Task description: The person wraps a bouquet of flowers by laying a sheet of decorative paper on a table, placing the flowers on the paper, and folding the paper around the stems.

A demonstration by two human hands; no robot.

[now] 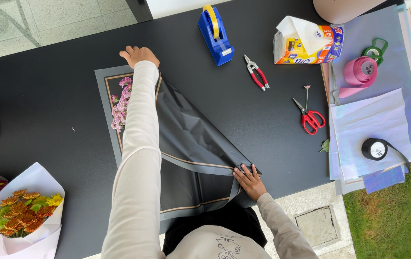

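A dark grey wrapping sheet (191, 139) with a tan border line lies on the black table (52, 110), folded over on a diagonal. Pink flowers (120, 105) peek out from under it on the left. My left hand (138, 55) reaches far across and presses down the sheet's far corner. My right hand (249, 181) pinches the folded near corner of the sheet by the table's front edge.
A blue tape dispenser (216, 34), red pliers (257, 73), red scissors (309, 116) and a tissue pack (307, 42) lie beyond. Pastel paper sheets (378, 124), pink ribbon (360, 71) and black ribbon (374, 148) sit right. A wrapped bouquet (21, 213) rests lower left.
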